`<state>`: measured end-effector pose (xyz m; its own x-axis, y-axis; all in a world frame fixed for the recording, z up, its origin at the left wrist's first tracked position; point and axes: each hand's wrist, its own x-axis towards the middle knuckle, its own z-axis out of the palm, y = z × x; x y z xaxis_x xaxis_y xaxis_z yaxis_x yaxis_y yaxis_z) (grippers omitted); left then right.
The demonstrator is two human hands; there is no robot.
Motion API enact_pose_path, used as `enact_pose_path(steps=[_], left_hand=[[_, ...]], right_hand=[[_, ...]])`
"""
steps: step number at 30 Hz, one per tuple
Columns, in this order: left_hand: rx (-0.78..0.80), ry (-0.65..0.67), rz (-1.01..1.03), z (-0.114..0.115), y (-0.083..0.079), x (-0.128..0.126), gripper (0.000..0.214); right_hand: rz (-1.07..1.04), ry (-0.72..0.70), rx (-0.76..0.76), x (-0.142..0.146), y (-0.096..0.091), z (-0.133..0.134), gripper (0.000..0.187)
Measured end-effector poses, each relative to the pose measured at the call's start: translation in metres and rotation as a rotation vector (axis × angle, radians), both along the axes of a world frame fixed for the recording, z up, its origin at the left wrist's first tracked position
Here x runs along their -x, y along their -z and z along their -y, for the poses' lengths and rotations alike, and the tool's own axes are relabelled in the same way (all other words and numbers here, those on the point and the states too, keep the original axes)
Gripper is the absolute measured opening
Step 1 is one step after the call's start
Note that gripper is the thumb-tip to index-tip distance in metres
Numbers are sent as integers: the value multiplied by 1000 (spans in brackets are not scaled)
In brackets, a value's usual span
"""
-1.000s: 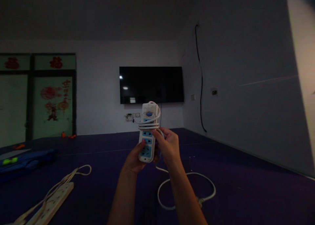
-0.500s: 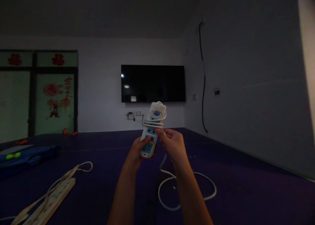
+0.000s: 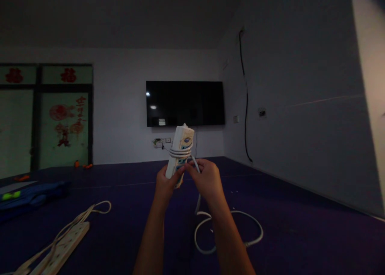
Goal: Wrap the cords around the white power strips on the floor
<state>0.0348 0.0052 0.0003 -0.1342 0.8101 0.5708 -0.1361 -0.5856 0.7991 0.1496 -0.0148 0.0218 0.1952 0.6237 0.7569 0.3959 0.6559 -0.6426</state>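
A white power strip (image 3: pixel 175 162) with blue sockets is held up, tilted, in front of me. My left hand (image 3: pixel 166 182) is wrapped round its lower end, thumb across the socket face. Several turns of white cord (image 3: pixel 180 152) circle its middle. My right hand (image 3: pixel 206 176) is closed close to the strip's right edge, the loose cord running between its fingers. From there the cord drops behind my right wrist to a loose loop (image 3: pixel 261 230) lying on the dark purple surface.
A second, longer power strip (image 3: pixel 67 243) with its cord bundled on it lies at the lower left. Behind it is a blue cloth (image 3: pixel 39 193) with a yellow-green item. Small orange objects (image 3: pixel 87 166) sit at the far edge. A television (image 3: pixel 185 103) hangs on the wall.
The power strip has turned, so its side now shows and its socket face points more to the right. My right hand has shifted slightly left and down with the cord.
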Motion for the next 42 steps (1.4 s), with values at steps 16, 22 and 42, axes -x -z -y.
enact_pose_path(steps=[16, 22, 42], left_hand=[[-207, -306, -258, -13, 4, -2, 35], [-192, -513, -475, -11, 8, -1, 33], [-373, -672, -571, -13, 18, -29, 45]], right_hand=[[237, 148, -8, -1, -1, 0, 23], [112, 2, 9, 4, 0, 0, 23], [-82, 295, -43, 15, 3, 0, 35]])
